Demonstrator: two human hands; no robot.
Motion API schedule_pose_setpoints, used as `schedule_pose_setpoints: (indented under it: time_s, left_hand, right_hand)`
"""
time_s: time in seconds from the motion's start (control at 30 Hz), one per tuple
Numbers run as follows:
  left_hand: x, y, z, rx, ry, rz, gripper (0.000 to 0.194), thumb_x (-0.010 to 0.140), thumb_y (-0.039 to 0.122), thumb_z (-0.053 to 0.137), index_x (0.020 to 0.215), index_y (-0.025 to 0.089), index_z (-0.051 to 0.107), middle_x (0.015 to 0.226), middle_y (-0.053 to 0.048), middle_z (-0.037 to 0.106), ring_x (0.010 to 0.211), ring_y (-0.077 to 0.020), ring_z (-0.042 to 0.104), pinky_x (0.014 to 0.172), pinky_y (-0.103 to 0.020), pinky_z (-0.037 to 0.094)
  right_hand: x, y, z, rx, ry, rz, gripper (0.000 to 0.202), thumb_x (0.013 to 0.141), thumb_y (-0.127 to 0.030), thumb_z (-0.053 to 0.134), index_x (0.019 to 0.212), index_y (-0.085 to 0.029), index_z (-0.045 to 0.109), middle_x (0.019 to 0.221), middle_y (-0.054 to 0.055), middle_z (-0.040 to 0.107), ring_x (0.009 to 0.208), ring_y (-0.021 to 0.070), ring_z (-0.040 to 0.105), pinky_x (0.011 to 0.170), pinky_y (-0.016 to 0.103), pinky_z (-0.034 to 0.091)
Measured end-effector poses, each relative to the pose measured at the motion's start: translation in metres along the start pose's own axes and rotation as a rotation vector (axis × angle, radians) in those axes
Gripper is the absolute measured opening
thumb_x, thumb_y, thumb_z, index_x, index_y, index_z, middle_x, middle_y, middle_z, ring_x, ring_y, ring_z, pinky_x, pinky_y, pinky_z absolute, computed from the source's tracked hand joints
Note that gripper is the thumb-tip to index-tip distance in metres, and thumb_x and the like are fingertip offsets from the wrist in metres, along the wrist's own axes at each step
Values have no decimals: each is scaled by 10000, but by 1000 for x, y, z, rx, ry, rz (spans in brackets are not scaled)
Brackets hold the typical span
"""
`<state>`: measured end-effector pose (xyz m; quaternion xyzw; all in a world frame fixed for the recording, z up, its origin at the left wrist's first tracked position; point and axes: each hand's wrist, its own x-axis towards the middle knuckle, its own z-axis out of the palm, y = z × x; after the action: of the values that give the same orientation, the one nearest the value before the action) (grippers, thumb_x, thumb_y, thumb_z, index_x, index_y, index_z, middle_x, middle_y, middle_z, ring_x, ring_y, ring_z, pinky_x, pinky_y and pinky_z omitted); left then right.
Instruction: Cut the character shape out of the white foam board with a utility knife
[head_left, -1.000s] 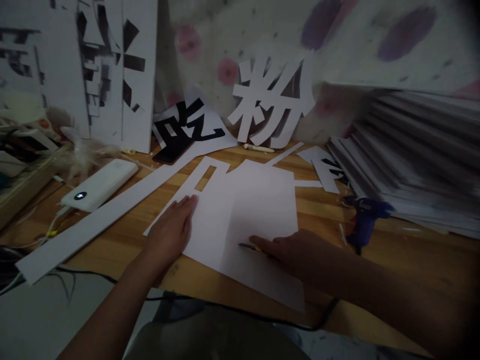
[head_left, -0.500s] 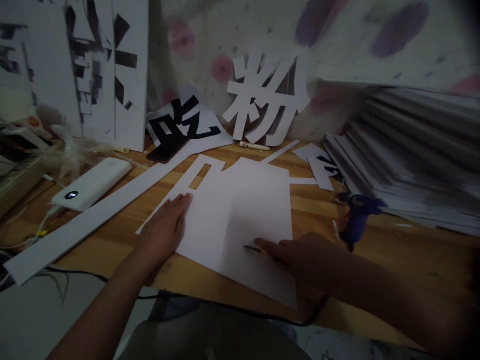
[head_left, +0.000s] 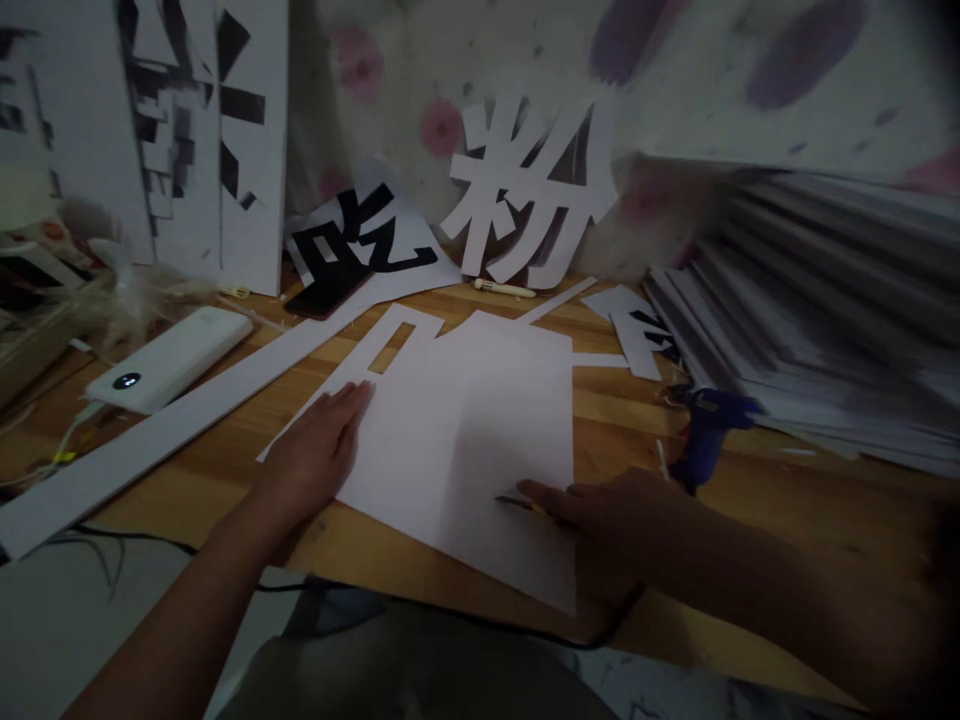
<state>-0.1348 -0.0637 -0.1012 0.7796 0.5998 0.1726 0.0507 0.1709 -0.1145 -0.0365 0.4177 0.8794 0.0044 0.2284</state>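
Note:
A white sheet (head_left: 420, 430) with a rectangular cut-out near its upper left lies on the wooden table (head_left: 375, 535). My left hand (head_left: 319, 445) rests flat on the sheet's left part, fingers extended and holding nothing. Over the sheet's lower right, my right hand (head_left: 600, 510) grips a craft knife (head_left: 525, 503), its index finger stretched along it and the blade pointing left, close to the paper. Whether the blade tip touches the sheet is too small to tell.
A blue glue gun (head_left: 709, 430) and a stack of white boards (head_left: 817, 320) are at right. A power bank (head_left: 169, 360) and a long white strip (head_left: 172, 435) lie left. Behind stand a white cut-out character (head_left: 517, 200) and a dark phone (head_left: 326, 295).
The view has shifted slightly, so most things appear a little further left. Relative to the sheet, my right hand with the knife has moved slightly right; my left hand still rests on the sheet.

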Motion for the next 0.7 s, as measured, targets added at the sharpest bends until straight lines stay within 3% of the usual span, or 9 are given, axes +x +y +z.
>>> schedule_pose_setpoints:
  time_s: [0.2,0.43,0.6,0.7]
  left_hand:
    - [2,0,-1,5,-14,12,454,890,249,263,1315,158,396,1362,-39,438,1251,-195,396,1072,-392,294]
    - [2,2,-3,0,-28,-16,460,882,260,277,1318,175,396,1369,-40,430,1250,-218,394,1068,-407,293]
    - [1,-1,-1,-20,-26,-22,458,883,273,282,1324,206,387,1382,-13,413,1255,-199,387,1080,-390,276]
    - [1,-2,0,-20,-25,-49,457,886,292,277,1320,214,400,1383,-5,412,1260,-201,381,1083,-393,271]
  right_hand:
    - [-5,-2,-14,2,-181,34,600,772,-180,472,1344,-315,353,854,50,709,573,236,653,368,254,254]
    - [-12,7,4,-1,-126,4,615,775,-154,494,1349,-317,345,855,42,705,551,237,640,371,267,281]
    - [-17,14,13,5,-178,-7,675,771,-113,461,1375,-341,265,909,42,692,588,235,652,422,277,351]
    - [-23,19,23,37,-83,-5,716,727,-97,503,1356,-357,279,861,20,691,584,221,649,452,272,366]
